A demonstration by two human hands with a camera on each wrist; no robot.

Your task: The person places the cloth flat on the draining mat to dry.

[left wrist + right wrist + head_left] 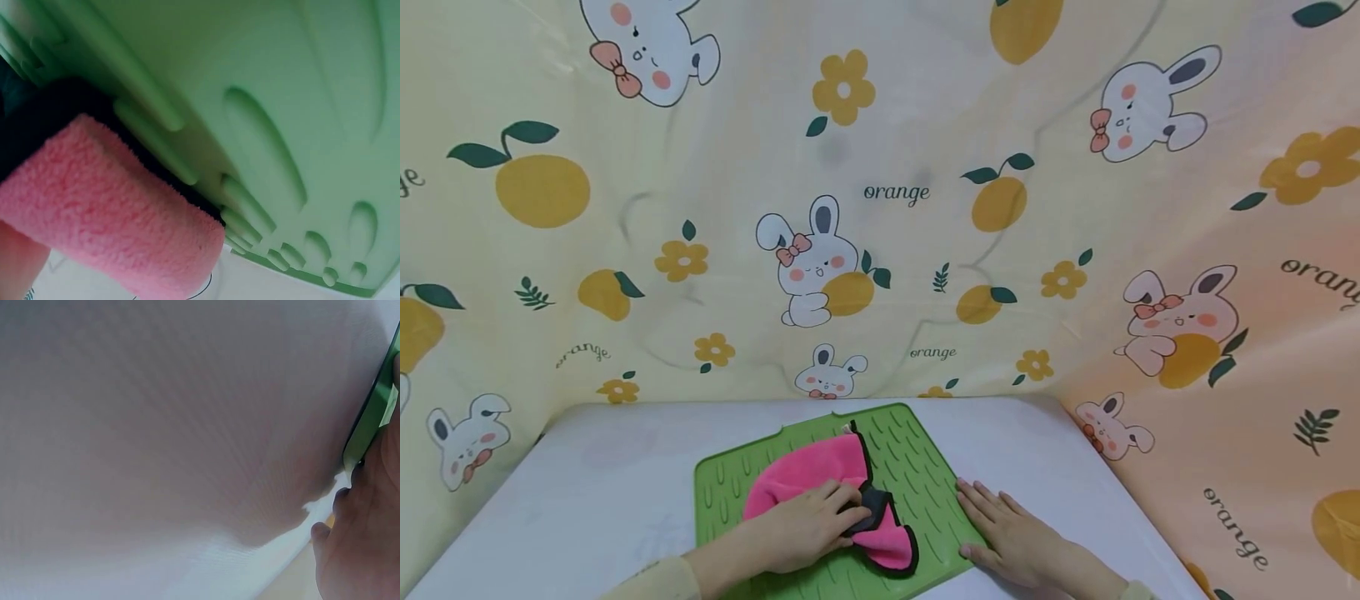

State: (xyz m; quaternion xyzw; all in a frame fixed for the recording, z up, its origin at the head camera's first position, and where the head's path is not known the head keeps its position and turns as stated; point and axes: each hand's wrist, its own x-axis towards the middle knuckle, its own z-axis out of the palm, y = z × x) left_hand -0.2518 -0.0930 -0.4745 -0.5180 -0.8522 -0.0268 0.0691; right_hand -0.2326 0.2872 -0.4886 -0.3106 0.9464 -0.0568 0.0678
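A person's left hand [808,527], below a pale sleeve [658,581], curls its fingers on the dark section [877,505] of a black-edged pink cloth [808,467], gripping it on a green ridged mat [917,454]. The right hand [1018,533] lies flat, fingers straight and slightly apart, touching the mat's right edge near a corner. The bunched cloth rests across the mat's middle, its broader pink part extending beyond the left hand. Farther off, a white table [587,475] meets cream fabric [730,167] printed with rabbits [820,275], flowers [827,75] and fruit [542,192]
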